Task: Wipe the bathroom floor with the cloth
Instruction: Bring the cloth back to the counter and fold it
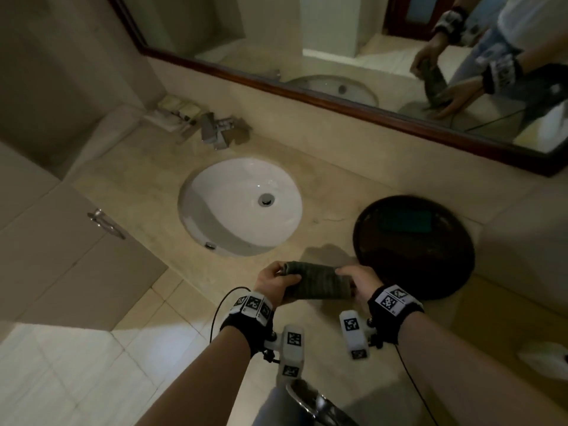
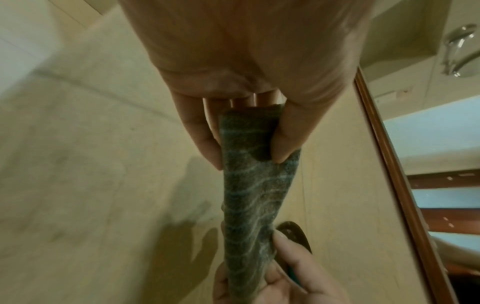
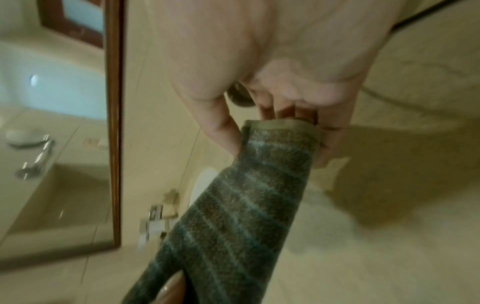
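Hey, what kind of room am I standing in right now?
A bathroom, most likely: a round white sink set in a beige stone counter, a faucet behind it, and a wood-framed mirror above.

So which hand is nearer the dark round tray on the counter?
Right. The right hand grips the cloth end right at the tray rim; the left hand grips the other end, a cloth-length further away.

Dim beige bathroom vanity under a wood-framed mirror

A round white basin (image 1: 239,204) is sunk in the marble countertop (image 1: 322,186), a chrome faucet (image 1: 215,130) behind it and a toiletries tray (image 1: 172,115) to its left. The mirror (image 1: 307,41) runs along the wall; pale floor tiles (image 1: 76,364) catch a patch of light.
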Tool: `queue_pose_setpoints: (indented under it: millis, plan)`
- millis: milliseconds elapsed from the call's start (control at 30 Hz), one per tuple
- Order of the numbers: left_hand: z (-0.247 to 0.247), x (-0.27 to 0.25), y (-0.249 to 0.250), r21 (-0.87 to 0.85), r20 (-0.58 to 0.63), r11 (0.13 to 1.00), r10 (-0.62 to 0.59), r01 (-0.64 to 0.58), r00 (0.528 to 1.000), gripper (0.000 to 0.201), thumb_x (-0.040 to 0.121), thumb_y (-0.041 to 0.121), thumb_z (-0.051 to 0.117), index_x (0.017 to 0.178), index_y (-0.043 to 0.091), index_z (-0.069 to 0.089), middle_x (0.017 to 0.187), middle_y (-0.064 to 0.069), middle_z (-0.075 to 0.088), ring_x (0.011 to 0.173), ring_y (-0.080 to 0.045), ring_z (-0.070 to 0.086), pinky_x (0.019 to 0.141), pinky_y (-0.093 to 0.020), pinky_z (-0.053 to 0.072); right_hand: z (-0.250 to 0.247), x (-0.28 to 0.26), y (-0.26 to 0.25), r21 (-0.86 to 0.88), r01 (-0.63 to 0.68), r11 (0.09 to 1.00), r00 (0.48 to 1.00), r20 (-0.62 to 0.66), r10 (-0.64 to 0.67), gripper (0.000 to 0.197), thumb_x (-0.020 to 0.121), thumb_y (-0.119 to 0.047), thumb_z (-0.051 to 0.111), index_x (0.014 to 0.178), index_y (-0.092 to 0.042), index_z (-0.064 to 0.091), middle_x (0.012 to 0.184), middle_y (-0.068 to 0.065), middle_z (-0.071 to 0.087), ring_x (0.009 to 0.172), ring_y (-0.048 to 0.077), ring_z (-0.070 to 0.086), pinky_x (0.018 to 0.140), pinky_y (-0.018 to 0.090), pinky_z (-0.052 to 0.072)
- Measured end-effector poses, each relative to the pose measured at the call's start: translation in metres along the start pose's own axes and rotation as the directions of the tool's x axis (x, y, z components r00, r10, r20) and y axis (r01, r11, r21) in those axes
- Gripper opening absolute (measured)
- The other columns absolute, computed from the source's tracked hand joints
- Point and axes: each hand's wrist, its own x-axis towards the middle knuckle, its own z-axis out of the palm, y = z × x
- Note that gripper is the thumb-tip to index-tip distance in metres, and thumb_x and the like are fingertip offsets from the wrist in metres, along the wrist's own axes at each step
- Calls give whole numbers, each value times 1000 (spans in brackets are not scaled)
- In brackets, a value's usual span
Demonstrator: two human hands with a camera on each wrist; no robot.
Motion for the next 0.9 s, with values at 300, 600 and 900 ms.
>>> queue_pose_setpoints:
  millis: [300,600,900]
  plan:
    - [18,53,41,195,200,979,25,-65,980,30,84,-9,66,111,2,57,104,-20,65,87,-30,65,63,-34,59,-17,-21,-16,282,198,939,967,-211,-141,31,90,-3,59,112,-23,69,114,11,63,107,33,60,96,52,51]
    - [50,85,66,415,500,908,-172,-60,849,38,89,20,71,123,8,60,117,-16,65,107,-33,64,90,-47,56,-20,-54,-5,427,376,822,816,-573,-76,33,88,6,59,116,-10,67,110,16,64,100,34,61,86,46,53]
    - [93,60,66,576,543,817,-362,-22,757,16,94,8,61,99,23,58,122,-13,56,114,-34,57,70,-42,56,-45,-79,18,456,483,747,673,-740,16,30,84,8,61,100,-15,72,115,14,66,104,33,61,93,46,53]
